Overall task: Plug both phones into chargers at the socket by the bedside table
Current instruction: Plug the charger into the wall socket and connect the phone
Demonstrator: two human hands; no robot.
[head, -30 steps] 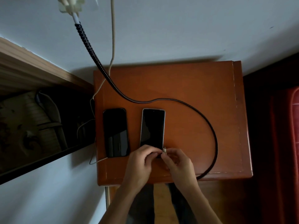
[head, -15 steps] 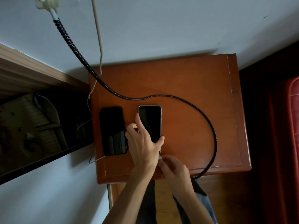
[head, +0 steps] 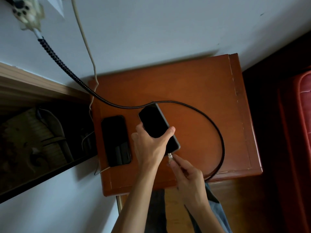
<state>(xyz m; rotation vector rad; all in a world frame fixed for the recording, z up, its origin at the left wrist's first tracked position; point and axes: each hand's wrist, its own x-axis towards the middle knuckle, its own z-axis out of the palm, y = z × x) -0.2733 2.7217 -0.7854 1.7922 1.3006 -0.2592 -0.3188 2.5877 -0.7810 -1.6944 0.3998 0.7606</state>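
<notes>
My left hand grips a silver-edged phone, tilted up off the orange-brown bedside table. My right hand pinches the metal plug of a black braided cable right at the phone's near end. That cable loops over the table up to a charger in the wall socket. A second black phone lies flat at the table's left side with a thin white cable running to its near end.
A wooden ledge with a dark cluttered gap below it lies left of the table. A red padded edge stands at the right. The white wall runs behind the table.
My left hand has lifted the silver-edged phone off the table and turned it to the right. My right hand has kept the plug and followed the phone's near end.
</notes>
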